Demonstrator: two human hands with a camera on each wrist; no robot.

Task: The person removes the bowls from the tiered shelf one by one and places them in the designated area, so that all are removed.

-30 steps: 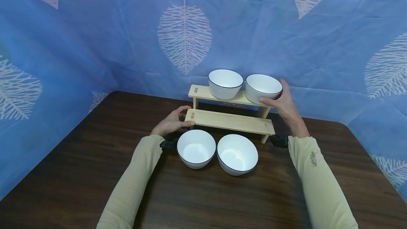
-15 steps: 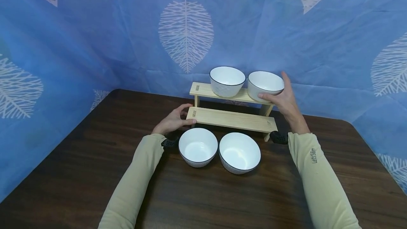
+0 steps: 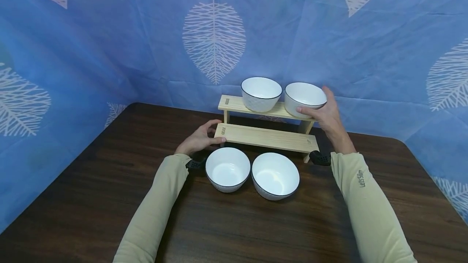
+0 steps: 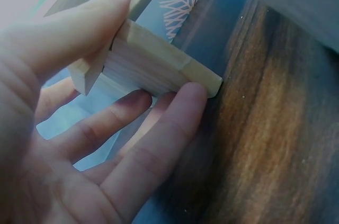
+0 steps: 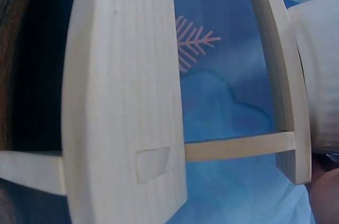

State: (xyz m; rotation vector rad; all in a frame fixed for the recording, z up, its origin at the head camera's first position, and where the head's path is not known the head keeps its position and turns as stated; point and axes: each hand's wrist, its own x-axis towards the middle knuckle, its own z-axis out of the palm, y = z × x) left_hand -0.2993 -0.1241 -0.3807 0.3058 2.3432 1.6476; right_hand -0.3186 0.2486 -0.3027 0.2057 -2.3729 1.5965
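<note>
On my feeds I'm watching the person's left hand (image 3: pixel 199 138) gripping the left end of the wooden stand (image 3: pixel 267 137), thumb lying on the lower shelf, fingers curling by the leg beneath. I'm seeing the right hand (image 3: pixel 326 113) holding the right upper bowl (image 3: pixel 305 93) on the top shelf, thumb pressing its near side, fingertips hiding behind it. The left upper bowl (image 3: pixel 261 89) is sitting just beside it. Two more white bowls, a left front bowl (image 3: pixel 227 169) and a right front bowl (image 3: pixel 275 175), are standing upright on the dark counter (image 3: pixel 204 230) before the stand.
</note>
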